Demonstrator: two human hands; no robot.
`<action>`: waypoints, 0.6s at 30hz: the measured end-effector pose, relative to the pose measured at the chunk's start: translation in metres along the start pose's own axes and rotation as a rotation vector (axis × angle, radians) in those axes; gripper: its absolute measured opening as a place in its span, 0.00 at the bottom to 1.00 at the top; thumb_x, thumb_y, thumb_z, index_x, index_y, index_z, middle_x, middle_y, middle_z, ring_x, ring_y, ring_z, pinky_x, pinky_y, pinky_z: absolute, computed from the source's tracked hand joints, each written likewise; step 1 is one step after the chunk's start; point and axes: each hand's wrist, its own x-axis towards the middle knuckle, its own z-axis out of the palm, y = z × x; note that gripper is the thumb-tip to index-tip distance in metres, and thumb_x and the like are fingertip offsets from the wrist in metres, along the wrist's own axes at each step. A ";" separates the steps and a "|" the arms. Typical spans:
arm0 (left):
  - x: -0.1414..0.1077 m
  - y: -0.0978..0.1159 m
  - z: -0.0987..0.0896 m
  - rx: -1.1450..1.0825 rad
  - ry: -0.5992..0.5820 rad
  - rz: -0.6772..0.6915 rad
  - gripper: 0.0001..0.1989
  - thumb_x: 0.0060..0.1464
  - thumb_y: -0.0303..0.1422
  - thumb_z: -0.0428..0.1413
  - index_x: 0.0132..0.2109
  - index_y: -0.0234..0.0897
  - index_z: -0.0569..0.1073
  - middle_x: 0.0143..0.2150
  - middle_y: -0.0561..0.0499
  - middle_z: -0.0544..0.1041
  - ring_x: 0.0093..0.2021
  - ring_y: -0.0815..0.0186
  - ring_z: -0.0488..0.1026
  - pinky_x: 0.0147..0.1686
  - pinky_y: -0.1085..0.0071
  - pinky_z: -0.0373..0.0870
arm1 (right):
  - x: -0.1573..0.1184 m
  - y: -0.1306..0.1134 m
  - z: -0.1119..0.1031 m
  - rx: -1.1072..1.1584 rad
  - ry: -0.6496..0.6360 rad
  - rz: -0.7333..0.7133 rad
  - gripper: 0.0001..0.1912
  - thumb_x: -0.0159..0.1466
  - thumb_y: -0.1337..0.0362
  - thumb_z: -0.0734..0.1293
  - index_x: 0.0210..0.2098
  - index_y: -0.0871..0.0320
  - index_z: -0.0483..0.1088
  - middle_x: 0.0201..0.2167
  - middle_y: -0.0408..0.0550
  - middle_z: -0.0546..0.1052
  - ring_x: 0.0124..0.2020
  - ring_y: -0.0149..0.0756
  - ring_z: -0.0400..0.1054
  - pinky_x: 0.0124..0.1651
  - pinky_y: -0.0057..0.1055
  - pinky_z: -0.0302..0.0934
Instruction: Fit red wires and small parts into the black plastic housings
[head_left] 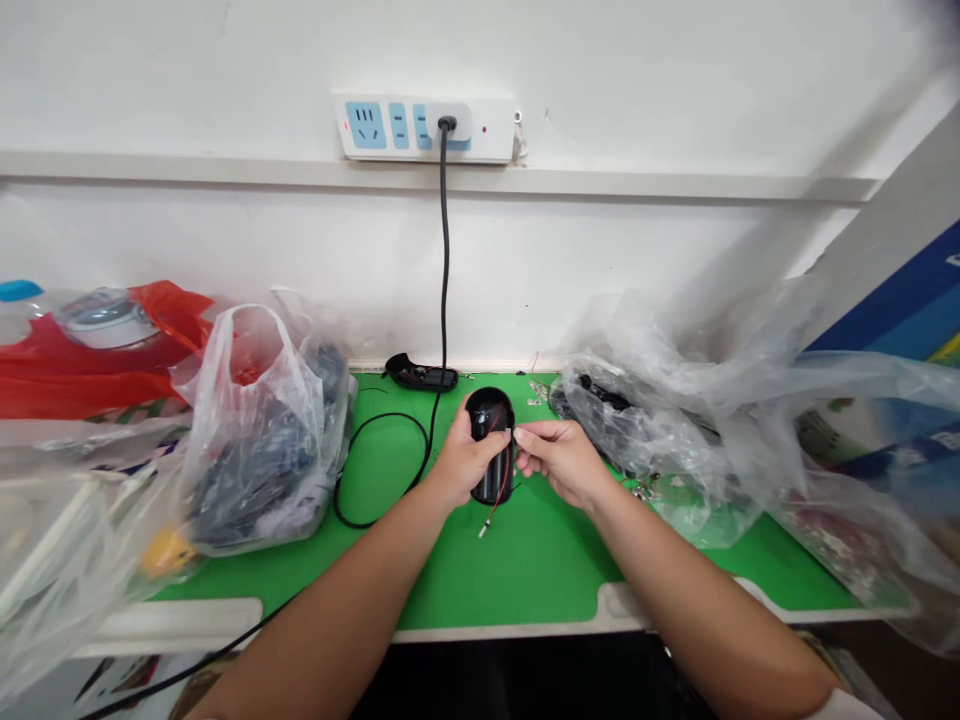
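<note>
Left hand (pixel 466 452) is curled closed around the left side of a black casing (pixel 489 484), its thumb lying across the front; right hand (pixel 559 458) has thumb and forefinger pinched together at the casing's right edge, the other fingers bent, and whether something thin sits between those fingertips I cannot tell. The casing is held over the middle of the green-topped table (pixel 525 575), well apart from its left and right ends. From it a red wire (pixel 499 498) hangs toward the table's near edge and ends in a small white connector (pixel 483 529).

Toward the left end stands a knotted-looking translucent bag (pixel 259 450) with dark contents, a yellow item (pixel 166 553) low beside it. Between that bag and the left hand, a black cable (pixel 445 250) lies in a loop on the green surface. On the right side, crumpled clear plastic (pixel 660 420) spreads over dark items too blurred to name.

Farther off, along the back edge, lie a second black shell (pixel 424 376), open side showing, and some small pale pieces (pixel 538 394) to the right of it. Behind the translucent bag, at far left, is red plastic (pixel 75 375) with a blue-capped bottle (pixel 21 292). On the wall beyond, the cable rises to a plug (pixel 450 122) in a white power strip (pixel 364 126).
</note>
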 end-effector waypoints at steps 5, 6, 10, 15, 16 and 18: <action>-0.003 0.004 0.001 -0.036 -0.032 -0.046 0.35 0.41 0.33 0.63 0.56 0.46 0.59 0.32 0.54 0.71 0.22 0.65 0.72 0.21 0.64 0.73 | 0.001 -0.001 -0.002 0.087 -0.011 0.060 0.15 0.47 0.58 0.76 0.29 0.63 0.74 0.17 0.44 0.74 0.17 0.25 0.66 0.21 0.21 0.61; -0.003 0.005 0.001 -0.039 -0.039 -0.049 0.35 0.41 0.33 0.63 0.56 0.46 0.59 0.32 0.54 0.71 0.22 0.64 0.72 0.21 0.64 0.73 | 0.002 -0.001 -0.003 0.096 -0.012 0.073 0.15 0.47 0.59 0.76 0.29 0.62 0.74 0.17 0.44 0.74 0.17 0.25 0.66 0.21 0.21 0.61; -0.003 0.004 0.000 -0.013 -0.053 -0.042 0.31 0.43 0.33 0.62 0.54 0.45 0.59 0.33 0.54 0.71 0.21 0.66 0.71 0.21 0.66 0.71 | 0.002 -0.001 -0.004 0.074 -0.013 0.094 0.15 0.47 0.58 0.76 0.30 0.61 0.73 0.18 0.43 0.73 0.18 0.26 0.66 0.22 0.22 0.61; 0.001 0.001 -0.001 0.051 0.025 0.090 0.30 0.42 0.30 0.62 0.53 0.45 0.62 0.34 0.55 0.71 0.28 0.68 0.71 0.31 0.69 0.71 | -0.004 -0.002 0.005 -0.384 -0.026 -0.153 0.17 0.59 0.52 0.65 0.22 0.59 0.69 0.15 0.41 0.68 0.17 0.28 0.60 0.22 0.26 0.55; 0.001 0.000 0.000 0.073 0.045 0.140 0.30 0.41 0.29 0.62 0.53 0.44 0.62 0.35 0.54 0.71 0.30 0.68 0.71 0.34 0.70 0.71 | -0.005 -0.001 0.007 -0.512 -0.013 -0.251 0.20 0.61 0.52 0.63 0.19 0.58 0.66 0.15 0.41 0.66 0.18 0.28 0.59 0.24 0.27 0.54; 0.001 0.000 0.000 0.122 0.062 0.240 0.28 0.41 0.27 0.61 0.52 0.42 0.64 0.38 0.53 0.71 0.35 0.68 0.70 0.40 0.70 0.69 | -0.007 0.000 0.012 -0.692 0.021 -0.422 0.20 0.64 0.56 0.59 0.18 0.58 0.64 0.18 0.42 0.65 0.22 0.30 0.59 0.28 0.28 0.54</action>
